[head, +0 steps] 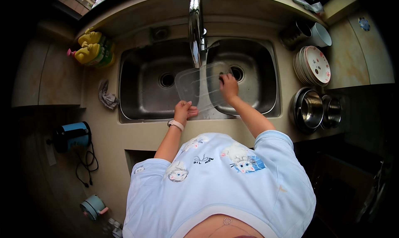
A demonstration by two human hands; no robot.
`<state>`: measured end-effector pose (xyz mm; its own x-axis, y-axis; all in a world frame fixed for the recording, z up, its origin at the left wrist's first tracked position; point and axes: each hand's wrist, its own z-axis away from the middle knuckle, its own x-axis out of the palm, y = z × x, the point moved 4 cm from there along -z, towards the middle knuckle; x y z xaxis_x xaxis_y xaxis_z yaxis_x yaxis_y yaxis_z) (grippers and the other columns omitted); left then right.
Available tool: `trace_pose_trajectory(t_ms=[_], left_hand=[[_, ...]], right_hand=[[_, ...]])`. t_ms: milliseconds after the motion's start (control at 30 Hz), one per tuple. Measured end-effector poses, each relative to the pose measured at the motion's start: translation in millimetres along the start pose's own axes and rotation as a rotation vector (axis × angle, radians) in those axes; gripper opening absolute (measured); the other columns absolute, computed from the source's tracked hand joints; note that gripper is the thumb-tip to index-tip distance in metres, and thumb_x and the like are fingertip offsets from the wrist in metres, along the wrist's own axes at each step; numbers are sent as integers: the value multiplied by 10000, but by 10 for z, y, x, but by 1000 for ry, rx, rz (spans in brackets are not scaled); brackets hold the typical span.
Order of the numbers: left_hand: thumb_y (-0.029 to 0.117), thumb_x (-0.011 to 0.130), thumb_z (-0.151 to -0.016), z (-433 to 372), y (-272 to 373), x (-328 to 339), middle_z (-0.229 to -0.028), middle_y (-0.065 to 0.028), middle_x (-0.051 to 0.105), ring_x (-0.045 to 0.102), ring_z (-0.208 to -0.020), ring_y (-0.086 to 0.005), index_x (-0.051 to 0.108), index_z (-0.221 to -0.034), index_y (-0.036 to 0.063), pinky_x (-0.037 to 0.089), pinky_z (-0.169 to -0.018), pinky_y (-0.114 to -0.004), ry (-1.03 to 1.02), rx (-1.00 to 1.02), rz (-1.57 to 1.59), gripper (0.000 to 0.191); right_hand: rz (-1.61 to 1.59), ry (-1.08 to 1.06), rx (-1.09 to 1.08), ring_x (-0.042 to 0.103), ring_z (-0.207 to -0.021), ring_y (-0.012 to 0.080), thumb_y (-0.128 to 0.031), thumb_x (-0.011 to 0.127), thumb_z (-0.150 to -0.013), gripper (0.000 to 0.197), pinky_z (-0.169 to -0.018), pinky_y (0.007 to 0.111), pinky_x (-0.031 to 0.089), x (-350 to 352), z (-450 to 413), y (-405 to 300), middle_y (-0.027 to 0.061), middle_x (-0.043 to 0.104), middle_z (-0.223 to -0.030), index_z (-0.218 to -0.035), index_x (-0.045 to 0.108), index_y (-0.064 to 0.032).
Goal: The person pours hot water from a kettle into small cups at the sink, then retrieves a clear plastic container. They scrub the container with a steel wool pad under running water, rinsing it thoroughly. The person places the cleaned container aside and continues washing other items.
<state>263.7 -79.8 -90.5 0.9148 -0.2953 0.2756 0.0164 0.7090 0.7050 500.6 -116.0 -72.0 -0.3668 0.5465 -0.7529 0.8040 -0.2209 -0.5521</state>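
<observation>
A clear plastic lid or shallow tray [193, 82] with rounded corners is held tilted over the divider of a double stainless-steel sink. My left hand [185, 110] grips its near left corner, thumb above and fingers spread below the edge. Over the right part of the clear plastic, my right hand [229, 86] has its fingers curled and pointing down. A small dark thing [221, 79] shows at those fingertips, too unclear to name. Above the far edge of the plastic hangs the chrome faucet [195, 35]; no running water can be made out.
Left basin [143, 97] and right basin [258, 91] have drains. Yellow-capped detergent bottles [90, 52] and a crumpled grey cloth [108, 95] stand left. Stacked plates [316, 64], metal bowls [308, 108] and a white cup [321, 35] are right. A blue kettle [73, 136] lies far left.
</observation>
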Motion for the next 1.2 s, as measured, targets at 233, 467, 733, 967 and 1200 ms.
trace_pose_trajectory(t_ms=[233, 467, 733, 967, 1200], left_hand=[[146, 545, -869, 0, -12, -10, -738, -148, 616, 646, -659, -257, 421, -739, 74, 564, -565, -331, 5, -32, 29, 194], [152, 556, -864, 2, 20, 20, -744, -141, 622, 646, -654, -247, 430, -718, 82, 562, -554, -321, -8, -9, 22, 205], [146, 560, -861, -12, 2, -8, -748, -144, 626, 647, -659, -243, 439, -724, 86, 562, -558, -315, -20, -4, 41, 193], [147, 557, -863, -17, -23, -11, -754, -148, 621, 645, -660, -245, 447, -748, 71, 563, -566, -319, -18, 14, 16, 177], [157, 558, -863, -4, -11, 7, -745, -143, 617, 643, -652, -238, 446, -761, 59, 560, -550, -300, -19, 25, 11, 181]], right_hand=[[-310, -540, -639, 538, -755, 296, -46, 603, -664, 241, -632, 387, 440, 43, 402, -749, 105, 534, -805, -904, 576, -56], [149, -195, -82, 549, -710, 312, -60, 596, -681, 193, -608, 416, 435, -313, 239, 284, 111, 536, -788, -871, 568, -85], [-221, -473, -441, 546, -738, 316, -57, 596, -679, 182, -636, 410, 439, -30, 648, -813, 125, 538, -809, -860, 581, -80], [-73, -236, -88, 555, -802, 319, -48, 582, -710, 177, -678, 417, 454, -189, 275, 98, 105, 563, -836, -880, 605, -93], [-188, -447, -306, 539, -824, 320, -49, 572, -706, 209, -707, 410, 442, -201, 486, -369, 110, 558, -874, -908, 597, -96]])
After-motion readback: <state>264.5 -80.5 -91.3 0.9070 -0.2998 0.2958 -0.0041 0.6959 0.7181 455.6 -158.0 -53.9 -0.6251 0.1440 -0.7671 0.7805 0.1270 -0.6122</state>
